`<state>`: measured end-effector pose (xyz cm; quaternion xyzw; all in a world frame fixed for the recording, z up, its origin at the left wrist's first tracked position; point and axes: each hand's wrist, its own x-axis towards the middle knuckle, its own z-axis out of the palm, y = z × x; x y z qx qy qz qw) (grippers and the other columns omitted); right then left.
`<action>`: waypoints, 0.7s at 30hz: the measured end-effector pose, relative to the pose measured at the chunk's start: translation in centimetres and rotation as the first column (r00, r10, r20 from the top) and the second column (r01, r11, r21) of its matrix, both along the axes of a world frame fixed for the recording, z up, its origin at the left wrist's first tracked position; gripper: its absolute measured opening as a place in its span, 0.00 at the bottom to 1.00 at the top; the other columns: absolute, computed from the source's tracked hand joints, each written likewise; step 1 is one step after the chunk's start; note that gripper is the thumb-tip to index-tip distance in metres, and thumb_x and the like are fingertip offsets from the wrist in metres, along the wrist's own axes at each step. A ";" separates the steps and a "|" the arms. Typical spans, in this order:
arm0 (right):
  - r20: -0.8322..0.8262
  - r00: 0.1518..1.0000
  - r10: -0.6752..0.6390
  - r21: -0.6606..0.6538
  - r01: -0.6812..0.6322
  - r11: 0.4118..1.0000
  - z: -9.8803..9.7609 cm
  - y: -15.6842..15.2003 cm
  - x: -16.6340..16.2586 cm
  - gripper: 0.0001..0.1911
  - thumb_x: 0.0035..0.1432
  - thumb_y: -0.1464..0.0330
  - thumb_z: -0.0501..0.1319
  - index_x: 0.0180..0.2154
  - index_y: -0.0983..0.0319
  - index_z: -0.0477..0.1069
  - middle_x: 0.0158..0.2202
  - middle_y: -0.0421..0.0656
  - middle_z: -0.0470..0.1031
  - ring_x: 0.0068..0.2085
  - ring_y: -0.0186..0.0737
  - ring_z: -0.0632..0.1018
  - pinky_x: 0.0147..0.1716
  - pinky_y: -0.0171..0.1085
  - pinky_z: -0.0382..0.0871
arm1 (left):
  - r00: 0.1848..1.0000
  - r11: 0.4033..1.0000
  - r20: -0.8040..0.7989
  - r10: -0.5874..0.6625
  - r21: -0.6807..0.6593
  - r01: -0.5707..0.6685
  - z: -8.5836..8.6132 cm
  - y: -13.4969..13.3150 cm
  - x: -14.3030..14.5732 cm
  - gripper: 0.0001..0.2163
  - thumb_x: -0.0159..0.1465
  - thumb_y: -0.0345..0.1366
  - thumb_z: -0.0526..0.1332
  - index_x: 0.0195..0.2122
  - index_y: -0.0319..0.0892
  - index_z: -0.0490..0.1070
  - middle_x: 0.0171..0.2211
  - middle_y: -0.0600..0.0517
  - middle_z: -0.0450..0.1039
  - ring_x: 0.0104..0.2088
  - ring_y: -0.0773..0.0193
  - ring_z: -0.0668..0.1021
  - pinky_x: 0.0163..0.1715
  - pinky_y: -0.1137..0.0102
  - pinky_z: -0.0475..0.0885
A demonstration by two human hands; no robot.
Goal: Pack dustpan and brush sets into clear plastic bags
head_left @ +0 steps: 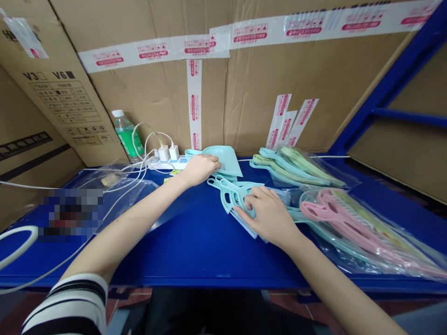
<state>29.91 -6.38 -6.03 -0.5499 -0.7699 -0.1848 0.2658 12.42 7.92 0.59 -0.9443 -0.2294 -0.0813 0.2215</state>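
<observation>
My left hand [202, 168] is closed at the near left edge of a light blue dustpan [223, 156], its fingertips partly hidden. The dustpan lies at the back of the blue table, against the cardboard. My right hand [267, 211] curls its thumb and fingers onto light blue hand brushes [230, 193], which lie overlapped in a small pile. Their holed handles point back left toward my left hand, and pale bristles [246, 225] show below. How many brushes the right fingers grip is hidden.
Bagged green and blue dustpan sets [296, 165] and pink ones [342, 216] lie at right. A power strip [179, 162] with white chargers and a green-labelled bottle [127, 135] stand back left. White cables [122, 200] and clear plastic bags cross the left side. Cardboard walls the back.
</observation>
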 end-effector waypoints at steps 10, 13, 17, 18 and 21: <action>-0.111 0.989 0.093 0.014 -0.092 0.996 0.3 0.1 -0.4 0.18 0.56 0.67 0.58 0.22 0.56 0.48 0.22 0.38 0.59 0.27 0.39 0.65 0.33 0.41 0.62 | 0.997 0.986 0.046 -0.054 0.163 0.046 0.8 -4.5 -6.3 0.13 0.67 0.27 0.50 0.31 0.40 0.72 0.28 0.50 0.72 0.29 0.61 0.75 0.25 0.67 0.65; -0.145 0.985 0.096 0.037 -0.091 0.995 0.5 0.1 -0.5 0.18 0.57 0.66 0.56 0.23 0.55 0.46 0.22 0.37 0.58 0.25 0.38 0.64 0.31 0.40 0.61 | 0.996 0.985 0.070 -0.057 0.167 0.045 0.5 -5.8 -8.9 0.13 0.68 0.28 0.49 0.31 0.40 0.71 0.26 0.51 0.71 0.27 0.62 0.74 0.24 0.68 0.65; -0.184 0.978 0.094 0.061 -0.084 0.995 0.9 0.0 -0.6 0.17 0.60 0.66 0.53 0.23 0.55 0.46 0.21 0.36 0.56 0.24 0.38 0.63 0.29 0.40 0.60 | 0.992 0.991 0.091 -0.083 0.117 0.072 -0.2 -6.9 -11.9 0.15 0.70 0.29 0.47 0.32 0.40 0.71 0.26 0.52 0.70 0.27 0.63 0.73 0.25 0.70 0.65; -0.193 0.977 0.093 0.068 -0.081 0.994 1.0 0.0 -0.7 0.17 0.60 0.66 0.53 0.23 0.55 0.46 0.21 0.36 0.56 0.24 0.38 0.63 0.29 0.39 0.59 | 0.991 0.991 0.091 -0.103 0.092 0.095 -0.3 -7.1 -12.4 0.15 0.71 0.30 0.46 0.32 0.40 0.71 0.27 0.52 0.70 0.27 0.63 0.73 0.26 0.70 0.66; -0.240 0.965 0.102 0.108 -0.078 0.991 1.5 -0.1 -0.7 0.17 0.61 0.66 0.52 0.24 0.55 0.46 0.21 0.36 0.55 0.25 0.39 0.63 0.26 0.38 0.58 | 0.991 0.993 0.066 -0.115 0.005 0.115 -0.3 -7.7 -13.4 0.16 0.71 0.30 0.45 0.33 0.41 0.71 0.28 0.52 0.70 0.27 0.64 0.73 0.27 0.70 0.66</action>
